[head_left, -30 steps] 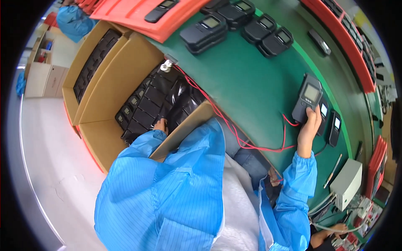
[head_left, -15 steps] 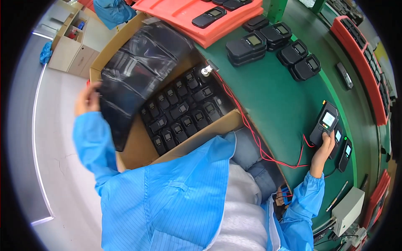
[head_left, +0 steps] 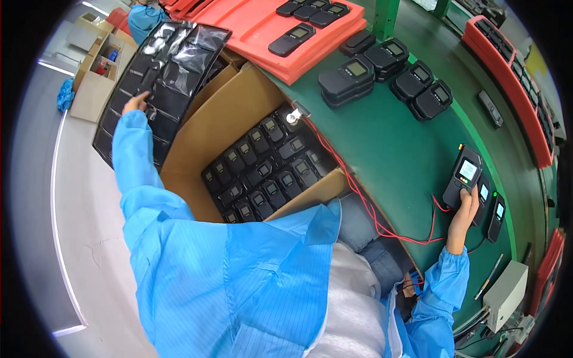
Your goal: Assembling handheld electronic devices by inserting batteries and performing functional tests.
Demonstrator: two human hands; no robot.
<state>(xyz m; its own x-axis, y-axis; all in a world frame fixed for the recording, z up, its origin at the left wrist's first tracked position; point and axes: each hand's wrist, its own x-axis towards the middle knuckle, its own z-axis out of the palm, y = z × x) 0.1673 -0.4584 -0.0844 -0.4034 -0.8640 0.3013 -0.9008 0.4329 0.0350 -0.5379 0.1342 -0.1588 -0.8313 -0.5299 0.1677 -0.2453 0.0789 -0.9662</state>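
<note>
My left hand (head_left: 136, 102) is closed on a black plastic tray (head_left: 122, 122) with shallow compartments, tilted beyond the left side of a cardboard box (head_left: 197, 134). Which part of the tray the fingers grip is hard to see. Inside the box, several black handheld meters (head_left: 259, 173) with small grey screens lie in rows. On the right, my right hand (head_left: 462, 218) holds a black handheld meter (head_left: 459, 188) with a lit screen, a fingertip on its front button. Just right of it are a second lit meter (head_left: 482, 194), partly hidden, and a third lit meter (head_left: 496, 218).
Red wires (head_left: 370, 209) run across the green table (head_left: 382, 155) from a metal clip (head_left: 295, 114) at the box's edge. Stacked black meters (head_left: 349, 80) stand at the back beside red foam trays (head_left: 250, 36). A pale control box (head_left: 504, 295) sits at lower right.
The black tray has moved up and left out of the box with my left hand, uncovering more of the meters. My right hand stays at the lit meter.
</note>
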